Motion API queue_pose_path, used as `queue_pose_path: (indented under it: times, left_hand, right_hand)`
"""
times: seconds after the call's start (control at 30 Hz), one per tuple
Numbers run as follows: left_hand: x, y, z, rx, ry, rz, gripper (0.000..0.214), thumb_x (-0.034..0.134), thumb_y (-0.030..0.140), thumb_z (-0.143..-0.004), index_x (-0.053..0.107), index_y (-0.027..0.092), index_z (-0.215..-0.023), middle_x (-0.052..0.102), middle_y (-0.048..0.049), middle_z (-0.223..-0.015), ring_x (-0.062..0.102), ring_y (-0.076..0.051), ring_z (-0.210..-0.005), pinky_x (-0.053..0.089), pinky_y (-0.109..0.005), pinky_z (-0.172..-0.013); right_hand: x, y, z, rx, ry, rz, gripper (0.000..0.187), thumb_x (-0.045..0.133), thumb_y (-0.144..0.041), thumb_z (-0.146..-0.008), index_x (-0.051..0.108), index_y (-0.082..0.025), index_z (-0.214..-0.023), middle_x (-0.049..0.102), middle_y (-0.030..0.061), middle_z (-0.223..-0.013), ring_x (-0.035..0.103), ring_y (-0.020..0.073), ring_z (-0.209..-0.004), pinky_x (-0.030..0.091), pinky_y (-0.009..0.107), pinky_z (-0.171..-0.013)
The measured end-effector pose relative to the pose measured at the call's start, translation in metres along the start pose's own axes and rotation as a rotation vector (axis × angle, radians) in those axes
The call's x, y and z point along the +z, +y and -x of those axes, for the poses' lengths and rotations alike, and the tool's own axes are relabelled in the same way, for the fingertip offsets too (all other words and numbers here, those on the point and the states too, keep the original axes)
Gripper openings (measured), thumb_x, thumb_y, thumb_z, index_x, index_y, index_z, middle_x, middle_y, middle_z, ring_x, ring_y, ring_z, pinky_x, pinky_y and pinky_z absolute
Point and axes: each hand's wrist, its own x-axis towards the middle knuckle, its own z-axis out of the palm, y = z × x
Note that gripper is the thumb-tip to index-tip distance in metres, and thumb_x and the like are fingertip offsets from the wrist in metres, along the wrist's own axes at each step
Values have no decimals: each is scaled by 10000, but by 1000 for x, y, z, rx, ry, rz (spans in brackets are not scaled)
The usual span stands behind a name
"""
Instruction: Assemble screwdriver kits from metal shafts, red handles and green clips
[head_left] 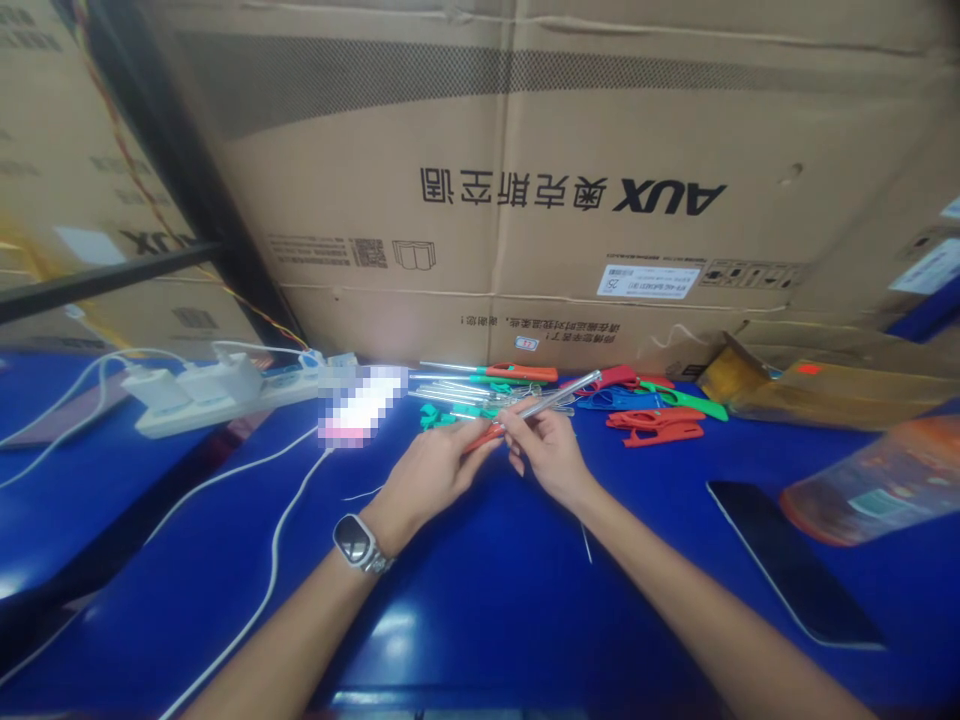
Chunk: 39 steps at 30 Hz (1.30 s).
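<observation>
My left hand (431, 472), with a watch on its wrist, is closed around the orange handle end (484, 437) of a long lighter-like tool. My right hand (546, 450) pinches its clear tube (559, 396), which slants up to the right over the blue table (487, 590). Just behind my hands lies a pile of similar pieces: metal tubes (450, 390), green parts (435, 414), and red, blue and green handles (656, 425).
A large AUX cardboard box (525, 180) stands right behind the pile. A white power strip with chargers (202, 392) and white cables lies at left. A dark phone (795, 565) lies at right, beside orange plastic packaging (877, 490) and a clear bag (825, 390).
</observation>
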Motion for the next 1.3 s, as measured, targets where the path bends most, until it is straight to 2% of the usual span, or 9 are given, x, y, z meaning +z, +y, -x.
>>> queue_pose_path:
  times: [0.23,0.37,0.57,0.73,0.87,0.93,1.07,1.2,1.3]
  left_hand:
    - [-1,1,-1,39,26,205,211,512,325,-980,685,222,-1042,721,-52,-840,656,-182,-684,434,-253,-627]
    - [-1,3,-1,-38,-40,92,237,468,366,-999,634,199,-1024,699,-51,-859,639,-190,-719,424,-269,-654]
    - [-2,-2,-2,-58,-111,83,198,422,366,-1015,542,211,-1044,682,-53,-913,634,-191,-743,408,-268,-648]
    - [-5,-3,-1,-60,-95,31,214,412,385,-1017,552,224,-1001,676,-32,-821,632,-186,-685,374,-259,-616]
    - [-4,-3,0,-80,-18,-64,219,486,421,-984,604,236,-981,675,-28,-784,604,-190,-625,304,-264,-573]
    - [-1,-2,-2,-105,30,62,194,545,403,-957,626,227,-958,658,-25,-734,578,-179,-592,293,-261,-558]
    - [7,4,-14,-223,201,616,207,642,405,-898,639,198,-893,603,11,-629,498,-122,-487,341,-231,-521]
    - [16,10,-32,-337,420,1062,299,623,464,-899,574,184,-805,582,17,-661,520,-102,-561,434,-201,-575]
    - [20,10,-38,-418,474,1323,328,626,504,-886,563,184,-852,603,3,-747,546,-105,-635,467,-197,-604]
  right_hand:
    - [-5,1,-2,12,-8,-43,327,742,-476,-779,621,-175,-822,488,-76,-570,428,55,-401,390,179,-328]
    - [-6,-6,-2,-73,113,-16,329,754,-468,-773,590,-183,-782,523,-68,-573,460,64,-390,398,189,-327]
    - [-8,-13,-6,-67,7,71,362,714,-519,-796,593,-180,-754,559,-45,-601,532,83,-438,476,218,-417]
    - [-8,-15,-7,-85,-9,85,359,701,-522,-805,595,-182,-758,561,-37,-610,529,89,-485,475,220,-456]
    - [-7,-12,-9,-87,14,97,355,696,-524,-804,596,-184,-780,558,-36,-602,523,96,-495,466,227,-468]
    - [-6,-9,-11,-78,28,79,361,688,-534,-802,590,-186,-819,560,-35,-617,517,100,-502,461,231,-470]
    - [-4,-4,-6,-59,36,102,362,650,-527,-830,546,-205,-958,588,-28,-724,527,107,-563,443,232,-504]
    - [2,1,8,-60,-93,380,255,631,-440,-879,555,-196,-886,632,8,-824,578,129,-720,464,252,-653]
    - [7,7,16,40,-209,441,269,542,-460,-936,554,-195,-893,643,3,-758,602,133,-655,471,256,-616]
